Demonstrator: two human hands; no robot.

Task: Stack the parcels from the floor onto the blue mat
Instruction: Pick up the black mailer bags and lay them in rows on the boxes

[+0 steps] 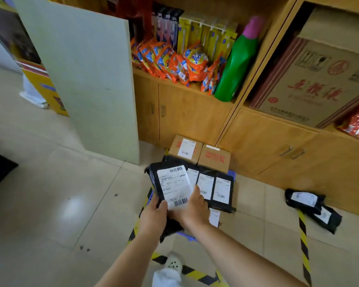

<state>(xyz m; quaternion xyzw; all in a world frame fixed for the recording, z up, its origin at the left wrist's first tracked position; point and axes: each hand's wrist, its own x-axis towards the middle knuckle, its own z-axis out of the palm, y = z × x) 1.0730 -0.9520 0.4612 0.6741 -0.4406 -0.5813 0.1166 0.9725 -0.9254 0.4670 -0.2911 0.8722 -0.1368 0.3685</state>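
Holding a black labelled parcel (166,183) over the blue mat (231,174), both hands (153,216) clamped on its near edge. Mat carries two cartons (199,155) and flat black parcels. Two black parcels (313,208) right of mat, on floor, remain.

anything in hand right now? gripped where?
Black parcel, held by both hands: left hand and right hand grip its near edge, thumbs on the label.
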